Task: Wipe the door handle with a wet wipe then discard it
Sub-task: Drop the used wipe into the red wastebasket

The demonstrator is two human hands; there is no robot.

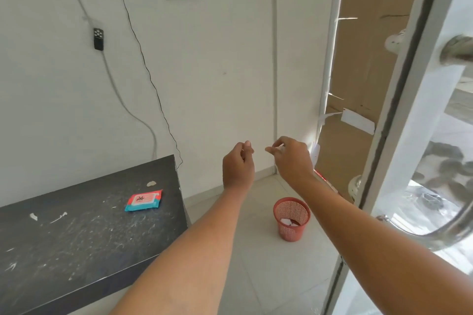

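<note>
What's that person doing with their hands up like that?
A person holds both hands up in front of the wall. The left hand is loosely curled and holds nothing. The right hand has its fingertips close together, and I can't tell if they pinch anything. A wet wipe pack lies on the black table. The red basket on the floor has something white inside. Nobody touches the door handle.

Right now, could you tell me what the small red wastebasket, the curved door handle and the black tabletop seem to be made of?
Small red mesh wastebasket: likely moulded plastic, given its uniform colour and perforated grid wall. Curved silver door handle: polished metal, probably steel, mirror-like reflections. Black tabletop: perhaps painted or laminated board, matte, with pale scratches.
</note>
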